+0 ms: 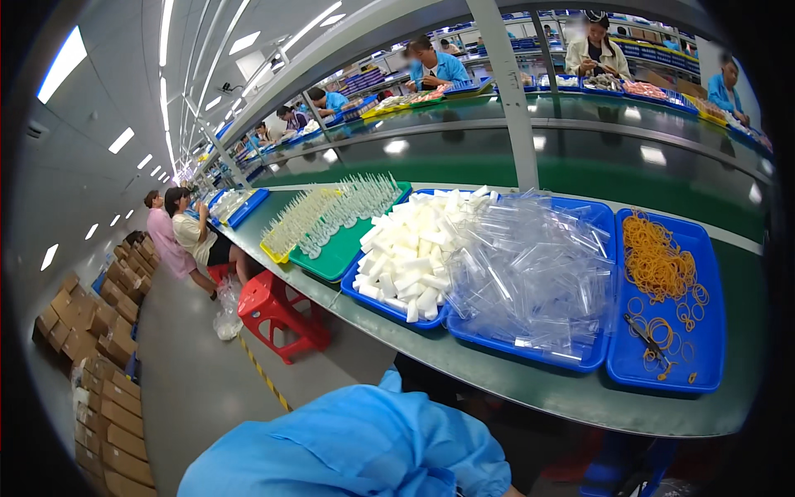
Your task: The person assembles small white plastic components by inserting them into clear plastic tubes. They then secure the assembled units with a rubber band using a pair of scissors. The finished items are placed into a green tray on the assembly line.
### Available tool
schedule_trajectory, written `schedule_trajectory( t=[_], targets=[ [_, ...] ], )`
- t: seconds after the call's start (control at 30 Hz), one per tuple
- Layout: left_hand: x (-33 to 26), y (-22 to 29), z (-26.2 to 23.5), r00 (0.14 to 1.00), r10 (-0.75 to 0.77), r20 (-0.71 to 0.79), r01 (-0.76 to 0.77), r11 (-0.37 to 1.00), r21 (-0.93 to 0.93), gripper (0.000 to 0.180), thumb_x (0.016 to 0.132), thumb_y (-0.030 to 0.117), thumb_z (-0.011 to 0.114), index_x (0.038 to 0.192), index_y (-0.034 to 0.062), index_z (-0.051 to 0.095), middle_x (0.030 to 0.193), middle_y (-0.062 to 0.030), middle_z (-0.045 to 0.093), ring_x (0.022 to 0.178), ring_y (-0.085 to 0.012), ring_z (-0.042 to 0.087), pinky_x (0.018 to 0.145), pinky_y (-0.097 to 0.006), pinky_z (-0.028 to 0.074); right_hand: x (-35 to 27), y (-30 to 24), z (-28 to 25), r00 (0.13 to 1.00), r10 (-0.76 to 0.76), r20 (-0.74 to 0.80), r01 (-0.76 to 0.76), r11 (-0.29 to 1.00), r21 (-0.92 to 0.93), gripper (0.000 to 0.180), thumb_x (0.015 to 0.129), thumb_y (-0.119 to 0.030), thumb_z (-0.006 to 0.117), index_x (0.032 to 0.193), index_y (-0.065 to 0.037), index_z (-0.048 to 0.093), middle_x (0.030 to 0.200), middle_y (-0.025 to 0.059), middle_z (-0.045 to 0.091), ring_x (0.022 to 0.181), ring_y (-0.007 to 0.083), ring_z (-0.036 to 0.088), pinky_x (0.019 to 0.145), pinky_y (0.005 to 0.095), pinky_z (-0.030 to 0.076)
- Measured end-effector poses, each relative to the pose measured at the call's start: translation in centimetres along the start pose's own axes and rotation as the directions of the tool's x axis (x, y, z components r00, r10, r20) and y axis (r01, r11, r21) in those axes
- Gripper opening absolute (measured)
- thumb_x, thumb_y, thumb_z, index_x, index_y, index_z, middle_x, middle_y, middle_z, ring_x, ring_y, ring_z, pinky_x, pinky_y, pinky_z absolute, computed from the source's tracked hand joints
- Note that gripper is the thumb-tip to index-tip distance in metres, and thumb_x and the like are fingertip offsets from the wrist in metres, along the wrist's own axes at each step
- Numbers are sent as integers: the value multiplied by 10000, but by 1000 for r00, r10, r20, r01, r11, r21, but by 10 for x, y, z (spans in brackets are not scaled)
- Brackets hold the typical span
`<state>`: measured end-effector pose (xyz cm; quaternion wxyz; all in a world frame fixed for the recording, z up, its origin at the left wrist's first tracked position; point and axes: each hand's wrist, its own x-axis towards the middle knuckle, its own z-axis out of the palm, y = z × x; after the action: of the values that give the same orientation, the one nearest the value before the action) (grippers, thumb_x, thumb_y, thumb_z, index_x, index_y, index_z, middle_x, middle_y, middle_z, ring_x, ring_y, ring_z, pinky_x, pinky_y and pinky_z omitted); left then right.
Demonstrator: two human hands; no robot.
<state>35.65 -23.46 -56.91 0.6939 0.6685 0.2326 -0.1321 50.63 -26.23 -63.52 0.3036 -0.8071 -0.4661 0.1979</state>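
Neither of my hands shows. A blue sleeve [356,443] of mine crosses the lower edge, its cuff ending at the frame's bottom, where a sliver of skin is cut off. Nearest to it on the bench is a blue tray [530,341] heaped with clear plastic tubes or sleeves [530,273]. Beside it, a blue tray [352,286] bears a pile of white foam blocks [414,248]. At the right, a blue tray [704,331] contains orange rubber bands [658,261] and a slim dark tool [648,341], perhaps tweezers.
Left along the green bench [397,335], a green tray [335,263] and a yellow tray [277,255] bear upright translucent pieces. A metal post [509,108] rises behind the trays. Red stools [277,311] stand on the floor near cartons [116,414]. Several people work across the line.
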Motion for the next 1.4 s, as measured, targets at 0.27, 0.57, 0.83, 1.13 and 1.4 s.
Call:
schedule_trajectory(
  t=[0.27,0.57,0.83,1.13,1.4],
  targets=[
    [6,0,9,999,46,-2,-46,992,-113,210,832,174,724,976,21,711,854,-80,714,741,-160,656,654,-345,538,13,-5,-3,1000,-28,11,28,999,15,449,859,-134,670,1228,37,479,1178,222,545,1076,349,502,934,432,386],
    [-14,-2,13,994,110,-15,-111,966,-232,228,883,182,707,1037,14,700,877,-58,711,755,-135,638,680,-318,534,27,-28,-15,997,-79,21,78,996,41,395,872,-144,661,1178,34,483,1133,213,546,1025,330,499,890,421,389],
    [-106,37,-38,892,391,-226,-423,899,-116,216,877,140,713,1053,17,690,910,-76,688,765,-148,646,687,-318,542,33,-119,-31,951,-303,66,291,945,150,351,884,-152,652,1133,31,486,1092,206,547,979,314,495,852,411,392],
    [-349,72,-75,656,189,-730,-233,972,43,173,974,187,631,995,28,694,964,-67,707,871,-144,682,758,-256,532,14,-246,-27,883,-462,83,428,865,261,307,897,-162,643,1083,29,490,1046,197,549,928,296,492,808,400,396],
    [-480,51,-147,-392,314,-865,164,949,271,86,878,46,709,963,33,706,761,-53,668,623,-78,597,559,-252,483,8,-312,-43,858,-512,-52,511,838,192,274,909,-170,635,1038,26,493,1006,190,550,882,280,488,770,390,399]
  ],
)
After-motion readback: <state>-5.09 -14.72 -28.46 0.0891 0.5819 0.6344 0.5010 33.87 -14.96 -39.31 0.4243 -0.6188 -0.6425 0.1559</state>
